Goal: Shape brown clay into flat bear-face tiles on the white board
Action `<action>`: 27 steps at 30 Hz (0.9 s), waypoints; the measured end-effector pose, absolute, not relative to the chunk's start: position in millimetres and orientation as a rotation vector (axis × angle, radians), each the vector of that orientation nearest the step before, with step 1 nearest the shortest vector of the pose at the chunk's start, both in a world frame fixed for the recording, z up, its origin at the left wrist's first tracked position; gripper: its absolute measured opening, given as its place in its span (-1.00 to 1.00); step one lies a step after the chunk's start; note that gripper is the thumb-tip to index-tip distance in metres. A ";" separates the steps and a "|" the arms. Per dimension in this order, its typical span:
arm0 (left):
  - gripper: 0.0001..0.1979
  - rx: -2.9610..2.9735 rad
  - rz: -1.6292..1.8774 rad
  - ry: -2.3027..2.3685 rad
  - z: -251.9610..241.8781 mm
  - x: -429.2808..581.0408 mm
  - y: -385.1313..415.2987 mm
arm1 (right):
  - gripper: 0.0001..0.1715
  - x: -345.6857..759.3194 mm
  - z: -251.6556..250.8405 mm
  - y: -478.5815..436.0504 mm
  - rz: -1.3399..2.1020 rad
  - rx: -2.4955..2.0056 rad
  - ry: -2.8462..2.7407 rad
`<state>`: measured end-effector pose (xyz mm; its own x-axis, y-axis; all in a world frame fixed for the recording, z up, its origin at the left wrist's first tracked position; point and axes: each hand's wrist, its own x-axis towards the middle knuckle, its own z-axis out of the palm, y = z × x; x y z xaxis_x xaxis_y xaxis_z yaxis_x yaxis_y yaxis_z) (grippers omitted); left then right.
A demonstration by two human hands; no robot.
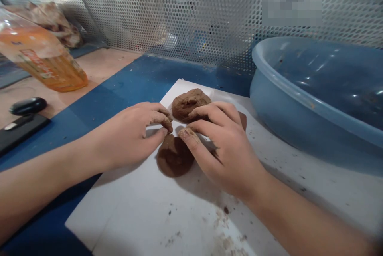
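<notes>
A small round brown clay piece point(175, 160), smooth and hollowed-looking in the middle, sits on a white sheet point(134, 208). My left hand point(139, 132) comes in from the left, its thumb and fingertips pinched at the piece's far edge. From the right, my right hand point(221, 140) reaches over the same edge with thumb and index finger close together on it. Clay smears coat the fingertips of both hands. Just behind stands a rougher clay lump point(190, 102), partly covered by my right fingers. Another bit of brown clay point(243, 120) shows past my right knuckles, mostly hidden.
A large blue basin point(278, 108) stands at the right. On the left are an orange-liquid bottle point(48, 56), a black rounded object point(28, 106) and a dark flat device point(22, 132). Perforated metal panel point(149, 8) closes off the back. Clay crumbs dot the sheet.
</notes>
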<state>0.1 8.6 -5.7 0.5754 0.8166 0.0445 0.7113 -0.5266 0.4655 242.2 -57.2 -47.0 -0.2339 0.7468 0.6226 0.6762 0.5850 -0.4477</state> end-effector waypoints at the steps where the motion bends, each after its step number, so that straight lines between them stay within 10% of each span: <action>1: -0.61 2.414 0.362 1.232 -5.9 -0.3 8.6 | -0.67 242.3 -46.3 -57.6 0.112 -1.135 -1.963; 27: -0.76 2.344 0.501 1.255 -0.1 -1.7 5.1 | -0.67 243.0 -45.6 -58.4 0.129 -1.148 -1.944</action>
<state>-1.7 5.1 -0.1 0.5243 0.8444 0.1100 0.6882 -0.4963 0.5292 243.0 -58.4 -45.6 -0.2154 0.7585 0.6150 0.6703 0.5728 -0.4717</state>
